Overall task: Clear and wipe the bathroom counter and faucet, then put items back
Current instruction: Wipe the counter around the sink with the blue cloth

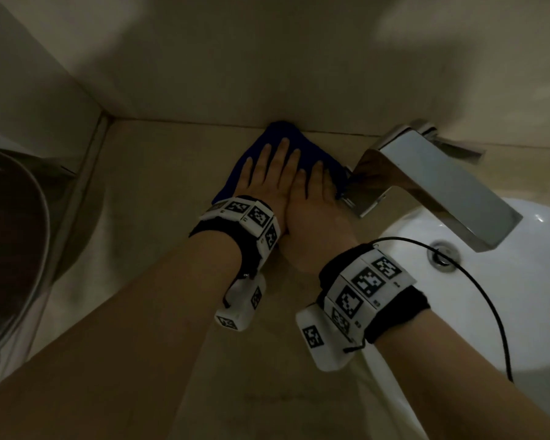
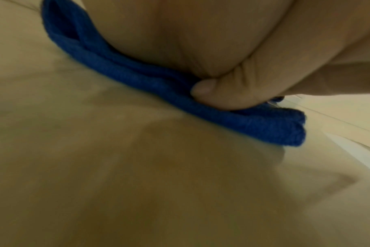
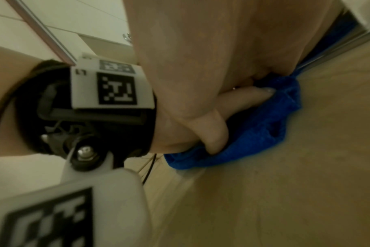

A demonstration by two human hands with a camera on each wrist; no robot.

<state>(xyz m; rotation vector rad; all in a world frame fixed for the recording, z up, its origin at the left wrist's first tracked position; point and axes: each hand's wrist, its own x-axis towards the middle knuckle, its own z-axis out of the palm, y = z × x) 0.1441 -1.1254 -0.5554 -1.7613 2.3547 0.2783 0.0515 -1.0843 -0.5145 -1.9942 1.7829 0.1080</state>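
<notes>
A folded blue cloth (image 1: 285, 132) lies on the beige counter (image 1: 159, 204) close to the back wall, just left of the chrome faucet (image 1: 426, 176). My left hand (image 1: 267, 179) presses flat on the cloth with straight fingers. Beside it my right hand (image 1: 315, 198) also lies flat, overlapping the left hand's inner edge and almost touching the faucet base. In the left wrist view a thumb (image 2: 217, 93) presses on the cloth's (image 2: 137, 78) folded edge. The right wrist view shows the cloth (image 3: 264, 125) bunched under my palm (image 3: 201, 50).
A white sink basin (image 1: 505, 281) with its drain sits at the right under the faucet spout. At the far left, beyond the counter's edge, is a dark round object (image 1: 7, 233). A black cable (image 1: 489, 296) runs from my right wristband over the basin.
</notes>
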